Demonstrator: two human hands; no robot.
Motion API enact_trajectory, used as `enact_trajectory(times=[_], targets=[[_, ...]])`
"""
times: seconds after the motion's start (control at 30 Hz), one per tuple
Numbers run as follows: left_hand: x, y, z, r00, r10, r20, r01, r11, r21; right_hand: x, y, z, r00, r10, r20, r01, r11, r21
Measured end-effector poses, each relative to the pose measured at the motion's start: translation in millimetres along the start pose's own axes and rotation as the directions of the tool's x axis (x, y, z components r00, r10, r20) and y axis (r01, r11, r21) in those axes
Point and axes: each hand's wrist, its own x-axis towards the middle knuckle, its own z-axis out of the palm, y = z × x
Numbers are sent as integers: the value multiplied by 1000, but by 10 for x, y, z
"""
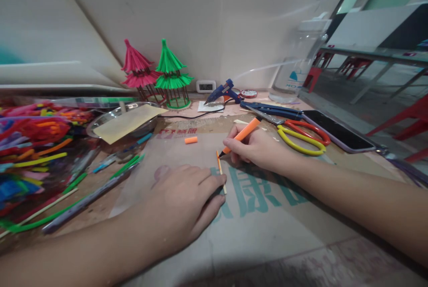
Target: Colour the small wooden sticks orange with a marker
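Observation:
My right hand (256,149) is closed around an orange marker (241,135), its tip touching the upper end of a thin wooden stick (220,172) that lies on a sheet of cardboard (267,224). That end of the stick is coloured orange. My left hand (182,202) lies on the cardboard with its fingers pressing down the lower end of the stick. The marker's orange cap (191,140) lies loose a little beyond the hands.
Coloured sticks and straws (36,144) are piled at the left beside a metal bowl (100,123) with yellow paper. Pink (138,71) and green (170,75) paper pagodas stand by the wall. A blue glue gun (223,92), scissors (301,133) and a phone (339,130) lie at the right.

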Motion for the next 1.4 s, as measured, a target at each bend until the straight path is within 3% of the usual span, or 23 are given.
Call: enact_trajectory(times=[0.2, 0.43, 0.9, 1.1, 1.27, 1.4], targets=[[-4, 6, -10, 1000, 0, -12, 0, 1000, -3, -23, -20, -13, 996, -3, 88, 4, 1000, -12], [0, 6, -3, 1000, -1, -1, 1, 1000, 5, -13, -17, 14, 998, -59, -10, 60, 994, 87], [6, -2, 2, 999, 21, -31, -21, 1000, 2, -45, -33, -22, 992, 5, 127, -11, 999, 46], [9, -12, 10, 999, 30, -35, -30, 1000, 0, -36, -11, -5, 998, -26, 61, 21, 997, 81], [-3, -9, -3, 999, 27, -21, -27, 1000, -4, -52, -34, -13, 993, -3, 121, -5, 998, 66], [13, -11, -9, 999, 29, -25, -30, 1000, -5, -47, -34, -12, 997, -10, 80, 3, 997, 79]])
